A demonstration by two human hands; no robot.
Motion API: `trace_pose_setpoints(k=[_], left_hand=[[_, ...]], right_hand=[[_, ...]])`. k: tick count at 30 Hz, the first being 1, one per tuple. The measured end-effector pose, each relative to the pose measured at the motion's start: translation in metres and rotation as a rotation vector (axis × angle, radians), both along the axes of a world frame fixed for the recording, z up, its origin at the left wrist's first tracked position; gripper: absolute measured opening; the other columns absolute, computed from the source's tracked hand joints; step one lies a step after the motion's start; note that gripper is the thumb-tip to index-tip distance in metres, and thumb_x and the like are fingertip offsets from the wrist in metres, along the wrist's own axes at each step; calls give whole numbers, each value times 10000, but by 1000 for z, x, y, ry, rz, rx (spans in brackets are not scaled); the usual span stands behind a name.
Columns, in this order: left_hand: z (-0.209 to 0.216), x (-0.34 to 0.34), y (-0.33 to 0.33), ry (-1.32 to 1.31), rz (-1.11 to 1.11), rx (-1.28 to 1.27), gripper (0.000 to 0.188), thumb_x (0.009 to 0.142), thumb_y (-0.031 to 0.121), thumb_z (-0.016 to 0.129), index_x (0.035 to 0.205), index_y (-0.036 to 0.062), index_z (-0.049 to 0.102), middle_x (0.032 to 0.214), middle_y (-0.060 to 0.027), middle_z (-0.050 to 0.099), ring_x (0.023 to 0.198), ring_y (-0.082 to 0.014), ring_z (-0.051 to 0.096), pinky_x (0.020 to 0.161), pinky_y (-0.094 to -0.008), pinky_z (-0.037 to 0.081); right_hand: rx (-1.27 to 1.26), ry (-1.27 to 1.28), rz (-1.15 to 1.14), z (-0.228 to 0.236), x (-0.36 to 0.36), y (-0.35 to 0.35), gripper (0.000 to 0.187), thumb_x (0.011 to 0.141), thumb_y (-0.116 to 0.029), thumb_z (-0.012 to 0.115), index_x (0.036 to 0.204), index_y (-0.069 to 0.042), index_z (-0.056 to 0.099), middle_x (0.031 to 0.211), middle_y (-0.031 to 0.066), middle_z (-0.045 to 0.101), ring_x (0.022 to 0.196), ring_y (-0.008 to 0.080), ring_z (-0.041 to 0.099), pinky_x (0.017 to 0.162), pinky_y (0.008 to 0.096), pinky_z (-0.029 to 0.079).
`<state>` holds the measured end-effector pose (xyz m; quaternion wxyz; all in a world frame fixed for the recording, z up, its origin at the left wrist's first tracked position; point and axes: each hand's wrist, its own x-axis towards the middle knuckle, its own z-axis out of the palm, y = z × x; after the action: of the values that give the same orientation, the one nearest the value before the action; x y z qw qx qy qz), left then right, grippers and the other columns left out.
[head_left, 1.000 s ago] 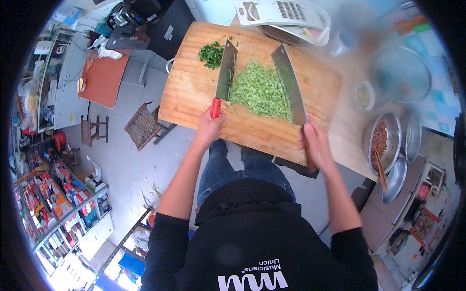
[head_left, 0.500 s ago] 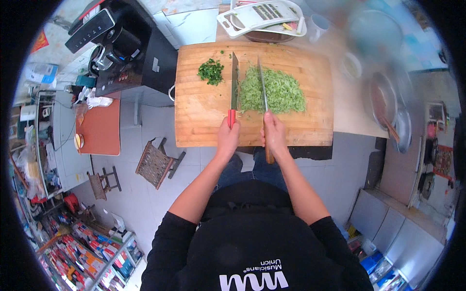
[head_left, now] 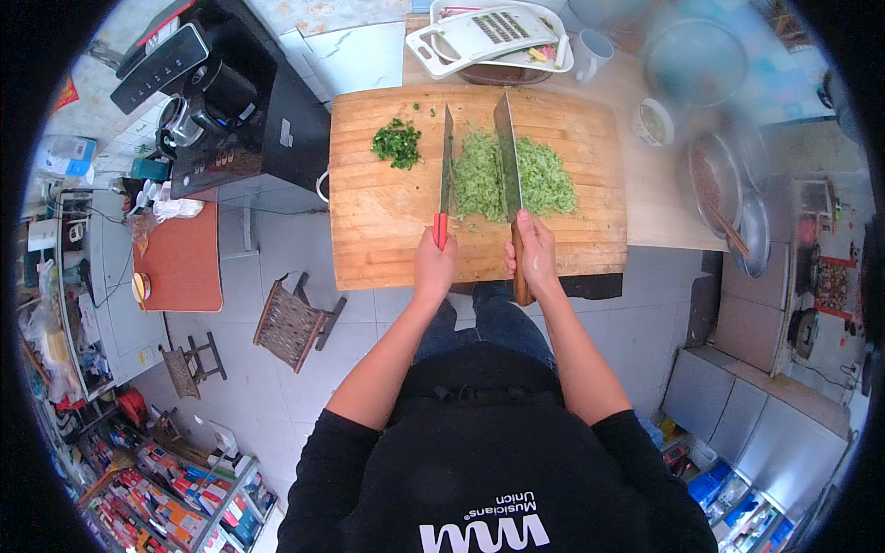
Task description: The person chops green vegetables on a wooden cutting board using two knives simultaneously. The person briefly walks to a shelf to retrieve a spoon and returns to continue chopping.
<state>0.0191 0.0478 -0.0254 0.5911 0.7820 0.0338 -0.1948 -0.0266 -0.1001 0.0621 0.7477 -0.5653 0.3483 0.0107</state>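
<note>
My left hand [head_left: 434,264] is closed round the red handle of a knife [head_left: 447,161], its blade upright along the left edge of a pale green heap of shredded vegetable [head_left: 546,180]. In my right hand [head_left: 534,251] is the wooden handle of a cleaver [head_left: 508,157]. The cleaver's broad blade stands in the heap, with shreds on both sides. Both blades point away from me, roughly parallel. Under them lies a thick wooden cutting board [head_left: 387,249]. Chopped dark green herbs [head_left: 396,144] form a small pile at the board's far left.
Behind the board a white grater [head_left: 489,32] lies across a tray, beside a white mug [head_left: 593,55]. A small bowl [head_left: 654,123] and metal pans [head_left: 714,175] stand to the right. A black appliance [head_left: 263,120] flanks the left side; a woven stool [head_left: 293,323] stands on the floor.
The cleaver in my right hand has shifted slightly right, and its blade shows more of its flat side. My left hand's knife stays at the heap's left edge.
</note>
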Motion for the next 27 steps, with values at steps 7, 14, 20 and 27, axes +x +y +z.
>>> trace_pose_setpoints(k=[7, 14, 20, 27], left_hand=[[4, -1, 0, 28, 22, -44, 81, 845, 138, 494, 814, 72, 459, 559, 25, 420, 435, -73, 388, 386, -253, 319], [18, -7, -9, -9, 32, 31, 97, 851, 143, 505, 815, 70, 451, 565, 18, 421, 431, -75, 395, 381, -254, 327], [26, -7, -16, 45, 26, 77, 151, 822, 152, 533, 838, 9, 487, 684, -131, 525, 659, -238, 532, 629, -361, 428], [21, -7, -13, 65, 17, 84, 169, 824, 159, 527, 852, 0, 479, 672, -136, 502, 647, -235, 519, 630, -361, 426]], right_hand=[[38, 24, -11, -20, -3, -3, 406, 933, -420, 420, 1072, -47, 500, 515, 23, 429, 377, 106, 409, 356, 250, 347], [-7, -103, 15, 2, -4, -4, 339, 929, -427, 425, 932, -91, 468, 536, 26, 430, 393, 96, 406, 352, 245, 349], [-76, -32, 58, -22, -4, -19, 564, 930, -406, 437, 1352, -41, 352, 534, -24, 367, 391, 73, 367, 352, 234, 331], [-36, -12, 24, -14, -10, -31, 565, 928, -437, 418, 1343, -56, 371, 509, -4, 390, 380, 85, 378, 348, 231, 321]])
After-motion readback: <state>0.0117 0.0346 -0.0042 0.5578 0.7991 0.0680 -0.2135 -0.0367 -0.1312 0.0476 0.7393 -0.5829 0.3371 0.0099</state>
